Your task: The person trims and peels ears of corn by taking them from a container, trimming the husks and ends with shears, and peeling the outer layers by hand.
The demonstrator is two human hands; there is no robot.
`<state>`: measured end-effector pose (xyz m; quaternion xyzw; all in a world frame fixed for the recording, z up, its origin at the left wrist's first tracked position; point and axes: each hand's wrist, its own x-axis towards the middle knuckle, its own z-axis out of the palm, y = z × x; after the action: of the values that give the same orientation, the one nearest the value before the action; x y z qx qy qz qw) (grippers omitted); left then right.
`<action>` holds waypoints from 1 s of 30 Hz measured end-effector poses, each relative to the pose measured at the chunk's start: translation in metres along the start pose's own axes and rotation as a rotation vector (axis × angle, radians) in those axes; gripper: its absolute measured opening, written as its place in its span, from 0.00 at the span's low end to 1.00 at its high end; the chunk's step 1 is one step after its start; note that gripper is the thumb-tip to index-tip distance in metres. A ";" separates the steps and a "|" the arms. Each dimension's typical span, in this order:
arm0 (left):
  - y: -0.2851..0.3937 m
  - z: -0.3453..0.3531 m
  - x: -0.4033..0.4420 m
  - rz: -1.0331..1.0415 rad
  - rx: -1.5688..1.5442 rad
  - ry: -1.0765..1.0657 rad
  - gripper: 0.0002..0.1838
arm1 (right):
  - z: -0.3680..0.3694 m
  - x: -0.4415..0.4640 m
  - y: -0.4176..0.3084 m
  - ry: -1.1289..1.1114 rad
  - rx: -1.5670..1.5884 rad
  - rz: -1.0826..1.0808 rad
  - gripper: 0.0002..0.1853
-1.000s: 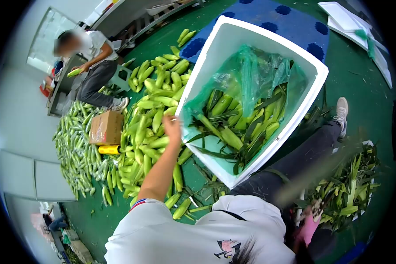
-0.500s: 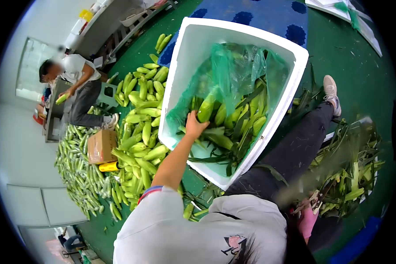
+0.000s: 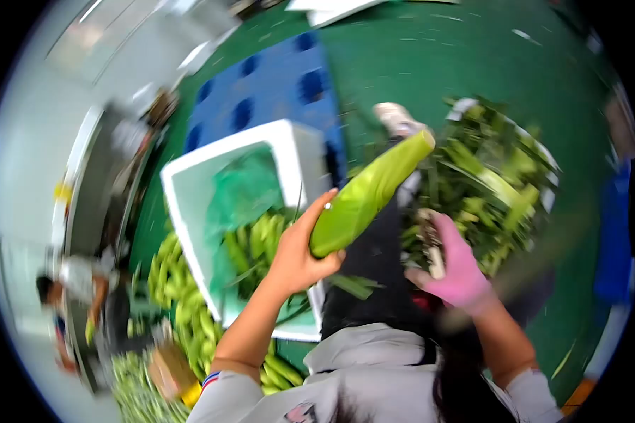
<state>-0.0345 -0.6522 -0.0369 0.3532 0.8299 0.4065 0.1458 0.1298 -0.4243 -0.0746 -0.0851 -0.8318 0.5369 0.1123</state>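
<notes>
My left hand (image 3: 300,247) is wrapped round the lower end of a green-husked ear of corn (image 3: 370,201), whose pale cut stem end points up and right. Lower right, my right hand (image 3: 462,271), in a pink glove, is closed on what look like pruning shears (image 3: 431,243), stained dark with pale handles; motion blur hides their detail. The corn is above and left of the shears, apart from them. Behind my left hand stands a white foam box (image 3: 183,204) with a green plastic liner (image 3: 247,187) and more corn (image 3: 261,240) inside.
A heap of leaves and husk trimmings (image 3: 494,183) lies to the right. Under the box is a blue pallet (image 3: 275,88). More corn (image 3: 190,310) is piled on the green floor left of the box, near a cardboard carton (image 3: 173,370). Another person (image 3: 102,303) works at far left.
My left hand has lifted an ear of corn out of the foam box to in front of me. My right hand has come up and inward with the shears. The view has turned right.
</notes>
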 end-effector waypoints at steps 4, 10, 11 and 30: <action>0.043 0.056 0.042 0.187 0.140 -0.223 0.48 | -0.060 -0.012 0.013 0.148 -0.252 -0.049 0.46; 0.049 0.094 0.083 0.156 0.000 -0.693 0.45 | -0.074 -0.049 0.073 0.205 0.009 0.074 0.34; 0.048 0.100 0.092 -0.002 -0.087 -0.803 0.43 | -0.073 -0.054 0.081 0.190 -0.021 0.135 0.30; 0.086 0.170 0.139 -0.041 -0.280 -0.918 0.33 | -0.100 -0.068 0.113 0.838 0.442 0.279 0.22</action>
<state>-0.0026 -0.4208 -0.0706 0.4567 0.6238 0.3136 0.5513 0.2251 -0.3084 -0.1439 -0.3786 -0.5619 0.6300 0.3796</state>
